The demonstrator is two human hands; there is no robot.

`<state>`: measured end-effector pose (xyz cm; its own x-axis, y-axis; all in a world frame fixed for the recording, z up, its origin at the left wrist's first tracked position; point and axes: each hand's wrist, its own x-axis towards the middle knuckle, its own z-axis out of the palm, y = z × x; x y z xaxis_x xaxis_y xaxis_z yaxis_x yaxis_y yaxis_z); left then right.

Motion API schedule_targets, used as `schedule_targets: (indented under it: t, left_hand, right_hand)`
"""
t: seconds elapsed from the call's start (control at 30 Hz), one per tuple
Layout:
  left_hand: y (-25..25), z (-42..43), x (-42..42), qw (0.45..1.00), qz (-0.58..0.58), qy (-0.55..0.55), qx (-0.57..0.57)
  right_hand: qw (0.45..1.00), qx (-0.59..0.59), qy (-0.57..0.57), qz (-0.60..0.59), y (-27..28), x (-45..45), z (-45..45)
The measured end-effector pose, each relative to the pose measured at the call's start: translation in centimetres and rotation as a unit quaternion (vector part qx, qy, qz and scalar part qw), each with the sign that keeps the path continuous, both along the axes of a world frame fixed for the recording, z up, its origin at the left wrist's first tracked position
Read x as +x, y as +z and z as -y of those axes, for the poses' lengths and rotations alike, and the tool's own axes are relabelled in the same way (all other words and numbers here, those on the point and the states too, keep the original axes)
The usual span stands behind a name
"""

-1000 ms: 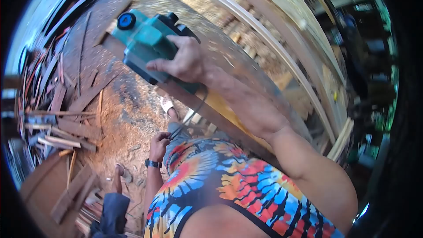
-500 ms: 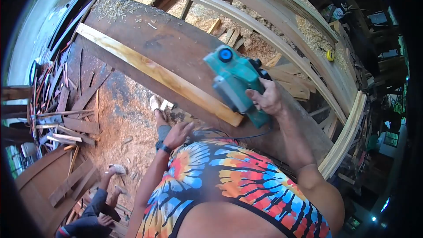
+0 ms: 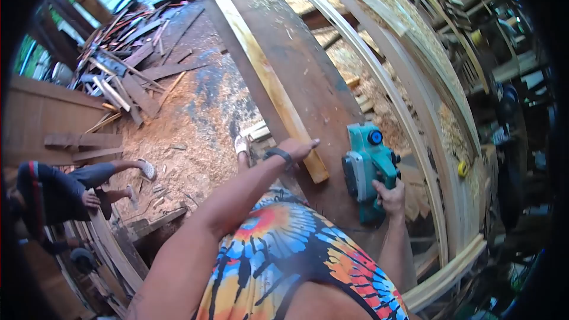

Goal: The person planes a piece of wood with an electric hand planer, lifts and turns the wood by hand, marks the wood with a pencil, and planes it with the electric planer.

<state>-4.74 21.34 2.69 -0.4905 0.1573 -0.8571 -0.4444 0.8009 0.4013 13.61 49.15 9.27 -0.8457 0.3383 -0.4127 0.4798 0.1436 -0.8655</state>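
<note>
A teal power planer [image 3: 370,169] with a blue round knob rests on the brown workbench [image 3: 296,41], near its right edge. My right hand [image 3: 390,195] is wrapped round the planer's rear handle. A long pale wooden board [image 3: 261,68] lies lengthwise on the bench, left of the planer and apart from it. At the board's near end, my left hand [image 3: 298,149] lies across it with a finger stretched out toward the right. A dark watch is on the left wrist.
Long pale planks [image 3: 379,62] run along the right side. Scrap wood [image 3: 127,65] is heaped at the upper left. Shavings [image 3: 195,130] cover the floor. Another person [image 3: 62,192] in dark clothes is at the left. A yellow tape measure [image 3: 463,169] lies at the right.
The planer has gone from above the board to the bench's right side with my right hand. My left hand has moved onto the board's near end. The view has turned.
</note>
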Motion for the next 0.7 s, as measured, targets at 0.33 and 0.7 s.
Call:
schedule_targets:
  t: [0.33,0.7]
  left_hand:
    - [1.4,1.7,3.8,0.982,-0.171,0.013,-0.074]
    - [7.0,6.0,7.0,0.888,-0.134,0.338,0.283]
  right_hand:
    - [1.000,-0.014,0.008,-0.021,-0.8,0.0,-0.3]
    - [0.999,-0.007,0.012,-0.045,-1.0,0.4,-0.3]
